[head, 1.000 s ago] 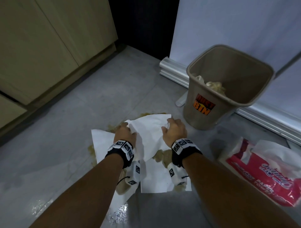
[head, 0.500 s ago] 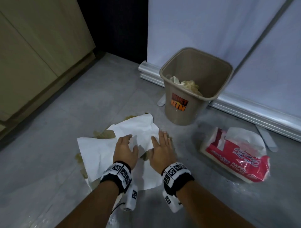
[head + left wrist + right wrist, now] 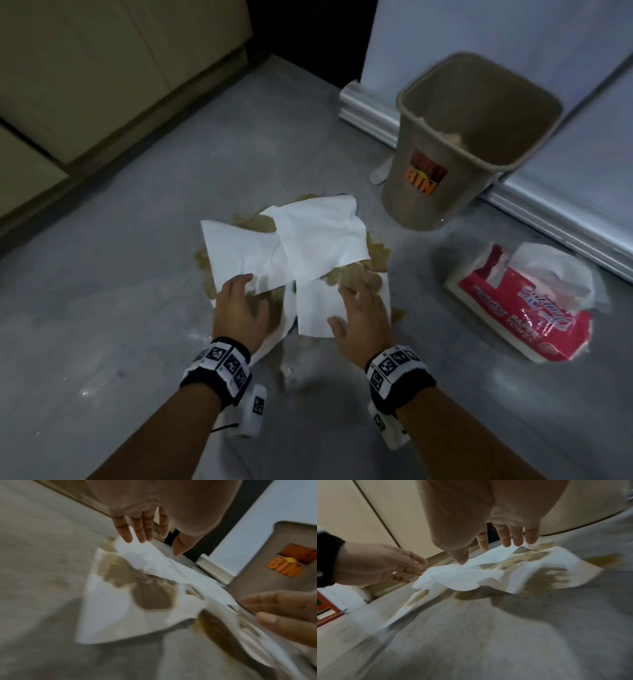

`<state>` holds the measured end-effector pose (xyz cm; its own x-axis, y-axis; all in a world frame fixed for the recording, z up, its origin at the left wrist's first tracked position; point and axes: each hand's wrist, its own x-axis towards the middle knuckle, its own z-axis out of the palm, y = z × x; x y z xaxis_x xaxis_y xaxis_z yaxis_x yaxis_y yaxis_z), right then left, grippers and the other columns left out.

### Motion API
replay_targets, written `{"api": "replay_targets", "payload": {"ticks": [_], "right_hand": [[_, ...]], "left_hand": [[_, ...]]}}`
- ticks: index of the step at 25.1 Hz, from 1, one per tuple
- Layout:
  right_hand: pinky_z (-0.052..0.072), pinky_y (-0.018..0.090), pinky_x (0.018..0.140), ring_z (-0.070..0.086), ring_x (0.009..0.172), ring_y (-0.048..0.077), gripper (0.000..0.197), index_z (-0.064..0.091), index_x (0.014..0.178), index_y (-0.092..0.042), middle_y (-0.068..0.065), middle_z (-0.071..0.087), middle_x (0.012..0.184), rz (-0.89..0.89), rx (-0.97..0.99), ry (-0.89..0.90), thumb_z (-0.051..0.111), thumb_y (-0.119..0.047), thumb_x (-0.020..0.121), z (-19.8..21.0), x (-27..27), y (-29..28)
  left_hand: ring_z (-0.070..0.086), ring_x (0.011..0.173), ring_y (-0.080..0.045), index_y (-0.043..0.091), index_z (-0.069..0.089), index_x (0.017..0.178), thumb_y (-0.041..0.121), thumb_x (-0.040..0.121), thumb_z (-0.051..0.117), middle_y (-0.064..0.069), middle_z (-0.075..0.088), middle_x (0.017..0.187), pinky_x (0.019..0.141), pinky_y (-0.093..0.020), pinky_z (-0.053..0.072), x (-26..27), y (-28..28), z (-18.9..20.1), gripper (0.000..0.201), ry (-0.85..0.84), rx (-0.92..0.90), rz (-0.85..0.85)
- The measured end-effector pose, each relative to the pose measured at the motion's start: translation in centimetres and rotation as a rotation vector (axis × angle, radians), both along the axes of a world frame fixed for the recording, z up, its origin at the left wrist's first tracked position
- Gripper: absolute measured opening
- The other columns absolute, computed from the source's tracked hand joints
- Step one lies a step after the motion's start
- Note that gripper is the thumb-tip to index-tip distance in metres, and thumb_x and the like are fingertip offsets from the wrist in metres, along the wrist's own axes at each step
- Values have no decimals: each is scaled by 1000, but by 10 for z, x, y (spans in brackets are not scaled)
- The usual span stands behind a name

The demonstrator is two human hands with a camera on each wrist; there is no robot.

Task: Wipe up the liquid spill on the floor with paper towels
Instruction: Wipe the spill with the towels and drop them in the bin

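Several white paper towels [image 3: 308, 246] lie overlapped on the grey floor over a brown liquid spill [image 3: 375, 257], and brown stains have soaked through them [image 3: 150, 597]. My left hand [image 3: 239, 305] is over the near left edge of the towels, fingers straight and spread. My right hand [image 3: 363, 318] is over the near right sheet, also open. In the wrist views both hands [image 3: 157, 545] [image 3: 485, 550] hover just above the sheets and grip nothing. A dry top sheet [image 3: 462, 577] stands up crumpled.
A tan dust bin [image 3: 445, 192] with used towels inside stands beyond the spill against the white wall. A red paper towel pack [image 3: 520, 308] lies on the floor at right. Beige cabinets [image 3: 85, 68] run along the left. A wet sheen shows on the floor at near left [image 3: 92, 387].
Both hands have drawn back from the far edge of the towels to the near edge. Fingers that pressed on the paper are now straight and lifted off it.
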<state>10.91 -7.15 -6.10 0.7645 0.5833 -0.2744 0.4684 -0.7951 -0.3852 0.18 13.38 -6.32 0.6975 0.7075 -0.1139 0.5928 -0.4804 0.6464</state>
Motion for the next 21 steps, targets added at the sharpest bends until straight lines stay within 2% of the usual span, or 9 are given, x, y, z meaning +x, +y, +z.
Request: {"api": "replay_targets", "payload": {"ticks": [3,5,7,9,11,15,17,19,21], "right_hand": [[21,48,117,12,145,32,64,26,148,-25,8,9,158,103,-25,67,50,-46,93,9,-14,38],[16,47,119,8,146,33,64,24,149,-23,11,7,160,182,0,66,49,-42,93,13,-21,65],[14,46,119,7,147,34,64,22,150,-22,13,7,160,269,-20,49,49,-38,94,17,-30,95],[16,47,119,8,146,34,65,23,149,-21,14,9,160,323,-29,46,51,-37,92,18,-35,123],[18,49,118,8,146,35,68,22,149,-22,14,8,160,355,-49,37,52,-38,91,16,-37,150],[15,55,117,-6,147,36,89,5,151,-31,11,-11,161,451,-203,43,65,-33,85,1,-38,182],[25,56,113,3,145,41,94,11,151,-29,16,-4,159,486,-219,-13,72,-34,80,-4,-43,184],[39,49,102,30,133,38,82,27,145,-22,18,22,149,483,-171,-124,72,-41,79,-6,-46,179],[39,46,101,34,127,34,74,31,141,-23,14,27,146,415,-126,-154,65,-51,81,-11,-44,177]], "left_hand": [[44,129,-40,8,47,137,18,80,75,-18,44,143,106,-53,40,-44,39,-3,64,172,20,117],[27,143,-38,12,33,149,31,81,75,-18,27,157,114,-57,30,-62,55,-5,82,314,-12,164],[6,152,-33,17,14,156,53,78,75,-12,5,165,120,-56,17,-79,71,-8,106,463,-64,169],[-8,152,-34,19,-2,158,74,66,72,-12,-12,165,121,-57,8,-91,84,-15,130,601,-82,123],[-20,149,-37,18,-17,156,86,52,70,-15,-27,161,120,-61,1,-98,97,-20,151,700,-117,52],[-37,140,-43,18,-36,147,89,35,73,-20,-45,150,113,-67,-10,-95,102,-24,171,791,-202,-35],[-40,137,-45,19,-37,146,85,33,77,-21,-48,148,112,-70,-12,-93,101,-26,174,792,-221,-15],[-41,135,-46,19,-39,145,85,31,78,-20,-49,146,111,-71,-12,-92,102,-29,176,786,-240,3],[-42,135,-46,20,-39,145,84,30,78,-20,-50,146,111,-72,-11,-92,102,-29,176,789,-245,7]]}}
